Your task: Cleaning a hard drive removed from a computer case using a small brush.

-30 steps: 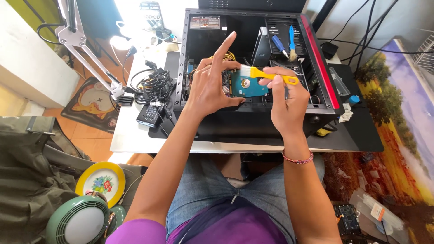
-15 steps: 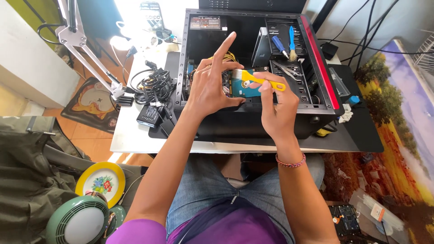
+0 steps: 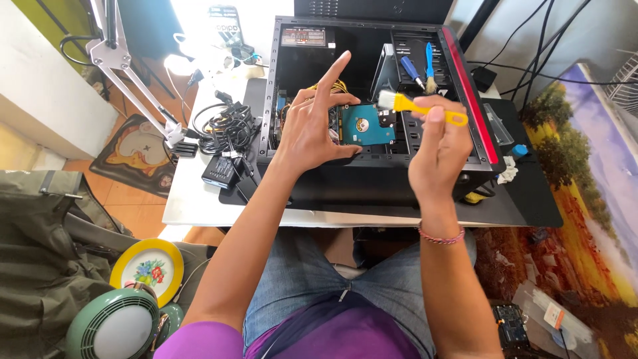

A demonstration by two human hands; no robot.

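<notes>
Left hand [image 3: 312, 129] pinches flat blue-topped metal hard drive [image 3: 367, 125] by its edges; rigid, prob. fragile. Right hand [image 3: 438, 143] grips small yellow-handled plastic brush [image 3: 422, 106], light, w/ soft bristles.

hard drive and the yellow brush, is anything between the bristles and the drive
Nothing visible. The left hand holds the hard drive over the open case; the right hand holds the yellow brush, bristles at the drive's upper right corner.

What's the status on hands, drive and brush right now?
Left hand grips hard drive over open computer case. Right hand holds yellow brush, bristles at drive's top right corner. Nothing between brush and drive.
</notes>
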